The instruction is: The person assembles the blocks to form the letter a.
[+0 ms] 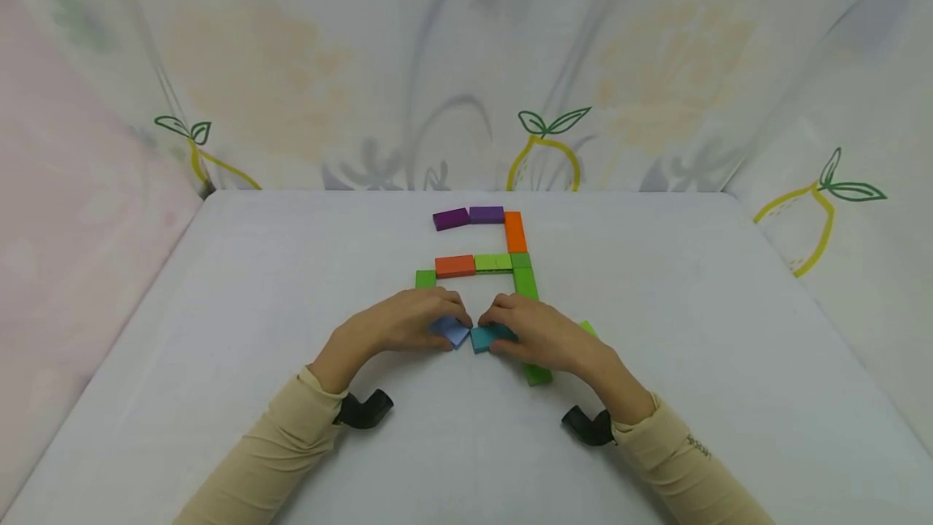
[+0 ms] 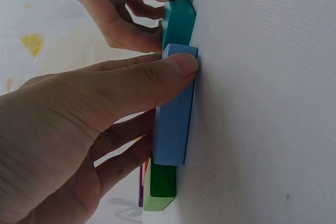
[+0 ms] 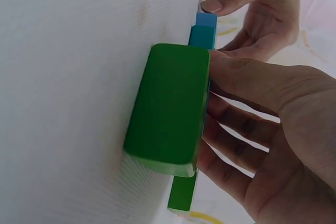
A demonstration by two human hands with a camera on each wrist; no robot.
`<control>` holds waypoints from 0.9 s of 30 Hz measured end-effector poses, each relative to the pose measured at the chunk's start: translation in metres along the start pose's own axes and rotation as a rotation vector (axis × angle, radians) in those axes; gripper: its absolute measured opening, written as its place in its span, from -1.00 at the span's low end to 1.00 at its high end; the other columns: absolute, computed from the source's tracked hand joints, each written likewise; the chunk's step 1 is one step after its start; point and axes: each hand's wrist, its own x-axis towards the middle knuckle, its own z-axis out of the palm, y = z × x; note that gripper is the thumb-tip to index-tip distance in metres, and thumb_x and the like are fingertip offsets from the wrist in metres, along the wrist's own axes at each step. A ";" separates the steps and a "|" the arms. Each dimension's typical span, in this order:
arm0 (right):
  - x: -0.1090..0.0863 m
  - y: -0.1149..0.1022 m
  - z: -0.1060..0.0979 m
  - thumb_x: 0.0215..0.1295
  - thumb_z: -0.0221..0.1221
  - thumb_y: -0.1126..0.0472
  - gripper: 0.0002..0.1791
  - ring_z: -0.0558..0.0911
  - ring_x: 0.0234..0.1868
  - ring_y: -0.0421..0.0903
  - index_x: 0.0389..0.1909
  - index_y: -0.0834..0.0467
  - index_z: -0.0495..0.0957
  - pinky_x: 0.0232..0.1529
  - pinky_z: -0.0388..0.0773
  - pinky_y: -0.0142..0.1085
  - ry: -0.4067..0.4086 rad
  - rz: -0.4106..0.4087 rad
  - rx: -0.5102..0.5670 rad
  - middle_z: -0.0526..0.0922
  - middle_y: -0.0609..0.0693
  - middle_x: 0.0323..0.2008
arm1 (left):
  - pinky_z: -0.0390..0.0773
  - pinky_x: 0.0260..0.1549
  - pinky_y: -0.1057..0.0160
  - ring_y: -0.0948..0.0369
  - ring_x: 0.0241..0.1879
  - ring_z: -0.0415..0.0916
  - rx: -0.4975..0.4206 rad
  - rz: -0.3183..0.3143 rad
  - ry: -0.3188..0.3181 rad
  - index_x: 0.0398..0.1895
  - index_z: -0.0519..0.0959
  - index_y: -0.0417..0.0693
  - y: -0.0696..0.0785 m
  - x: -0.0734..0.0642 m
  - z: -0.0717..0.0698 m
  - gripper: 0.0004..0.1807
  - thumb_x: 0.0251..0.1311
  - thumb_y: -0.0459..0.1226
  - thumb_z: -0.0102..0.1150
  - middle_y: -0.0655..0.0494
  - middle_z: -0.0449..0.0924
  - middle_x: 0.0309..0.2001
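Note:
Between thumb and fingers, my left hand [image 1: 397, 321] pinches a light blue block [image 1: 455, 333] lying on the table. A teal block [image 1: 483, 339] is held the same way by my right hand [image 1: 543, 335], its end meeting the blue block's at an angle. Beside the right hand, a green block [image 1: 539, 377] lies at the near end of a green line, looming large in the right wrist view. Another green block [image 1: 426, 277] shows just beyond the left hand. My hands partly cover the blue, teal and nearby green blocks.
Farther back lie a dark purple block [image 1: 452, 219], a violet block [image 1: 486, 215], an orange block [image 1: 515, 232], a red-orange block [image 1: 455, 266] and a lime block [image 1: 493, 262]. Another lime piece [image 1: 588, 328] peeks out behind the right wrist. White cloth covers the table [image 1: 291, 266].

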 end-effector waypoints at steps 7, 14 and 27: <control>-0.001 -0.001 0.000 0.23 0.23 0.11 -0.65 0.51 -0.09 -0.22 0.02 0.10 0.56 -0.02 0.53 -0.33 0.005 -0.002 -0.003 0.53 -0.10 -0.12 | 0.51 0.03 0.18 0.23 -0.03 0.49 0.001 0.011 0.008 -0.06 0.62 0.03 -0.001 0.000 0.002 -0.66 0.04 -0.23 0.37 0.19 0.59 -0.06; -0.002 -0.001 0.000 0.24 0.23 0.11 -0.65 0.51 -0.08 -0.21 0.03 0.10 0.56 -0.02 0.52 -0.32 0.009 -0.009 -0.012 0.54 -0.09 -0.11 | 0.52 0.02 0.19 0.25 -0.03 0.49 -0.007 0.014 0.018 0.00 0.60 0.04 -0.001 -0.001 0.002 -0.61 0.03 -0.22 0.37 0.20 0.59 -0.05; -0.002 -0.001 -0.001 0.22 0.25 0.11 -0.62 0.51 -0.07 -0.21 0.05 0.10 0.54 0.01 0.53 -0.31 0.001 -0.003 -0.017 0.54 -0.09 -0.09 | 0.47 0.06 0.10 0.17 0.02 0.48 0.010 -0.024 0.082 -0.04 0.63 0.03 -0.015 -0.010 -0.009 -0.57 -0.07 -0.24 0.44 0.18 0.59 -0.04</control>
